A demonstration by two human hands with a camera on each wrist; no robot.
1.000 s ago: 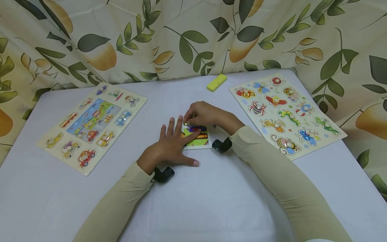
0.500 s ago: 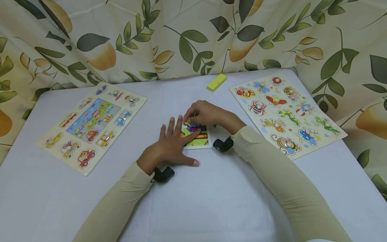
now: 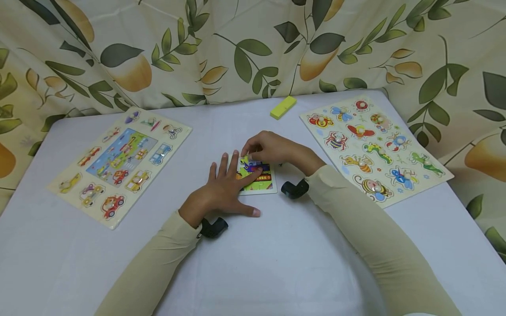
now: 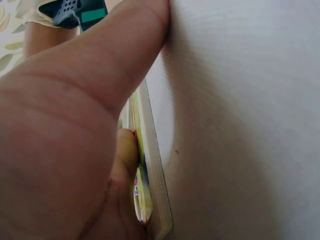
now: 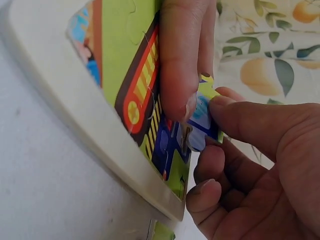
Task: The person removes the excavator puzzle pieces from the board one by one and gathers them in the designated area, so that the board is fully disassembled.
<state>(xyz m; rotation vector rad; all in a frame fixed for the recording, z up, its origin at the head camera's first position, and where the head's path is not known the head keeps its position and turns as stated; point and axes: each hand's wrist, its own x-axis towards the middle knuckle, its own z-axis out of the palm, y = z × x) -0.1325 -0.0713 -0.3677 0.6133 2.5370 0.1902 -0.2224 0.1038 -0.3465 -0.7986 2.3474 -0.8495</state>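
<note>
A small jigsaw puzzle (image 3: 265, 186) in a white frame lies mid-table, with a green picture of a tracked vehicle. Spread out flat, my left hand (image 3: 223, 191) reaches over its left side, the index finger lying across the picture and the thumb on the tablecloth. At the far edge, my right hand (image 3: 272, 147) pinches a blue and yellow jigsaw piece (image 5: 202, 112) between thumb and fingers. That piece is raised at an angle over the picture, close by the left fingertip (image 5: 180, 100) in the right wrist view. Part of the puzzle is hidden under both hands.
A wooden board with vehicle pieces (image 3: 122, 153) lies to the left, one with insect pieces (image 3: 367, 140) to the right. Near the back edge is a yellow block (image 3: 283, 108). A small green piece (image 5: 162, 231) lies beside the puzzle frame. Patterned curtain (image 3: 253, 52) hangs behind.
My right hand and wrist have shifted very slightly to the right, still pinching the jigsaw piece. My left hand has stayed in place on the puzzle.
</note>
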